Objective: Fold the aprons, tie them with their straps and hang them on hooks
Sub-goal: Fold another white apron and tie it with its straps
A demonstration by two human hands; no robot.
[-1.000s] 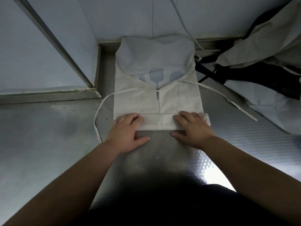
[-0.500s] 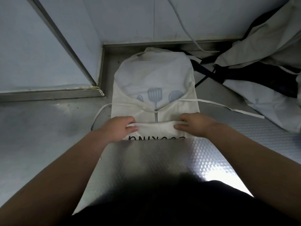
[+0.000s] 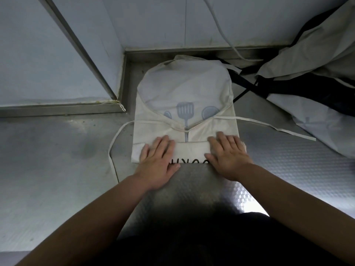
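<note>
The cream apron (image 3: 184, 93) lies flat on the steel counter (image 3: 48, 169), its near end rolled into a band — black lettering shows on it. Left hand (image 3: 157, 160) and right hand (image 3: 227, 152) press palm-down on that band, fingers straight and spread, gripping nothing. Straps (image 3: 269, 125) trail sideways — more aprons (image 3: 317, 60) heaped at right.

The cream folded cloth apron (image 3: 184, 89) lies on the embossed steel table (image 3: 57, 169), its far end near the pale panelled wall (image 3: 153, 22). The left hand (image 3: 157, 160) and right hand (image 3: 228, 156) rest flat, side by side, on its near fold; a heap of pale aprons (image 3: 311, 60) lies to its right
</note>
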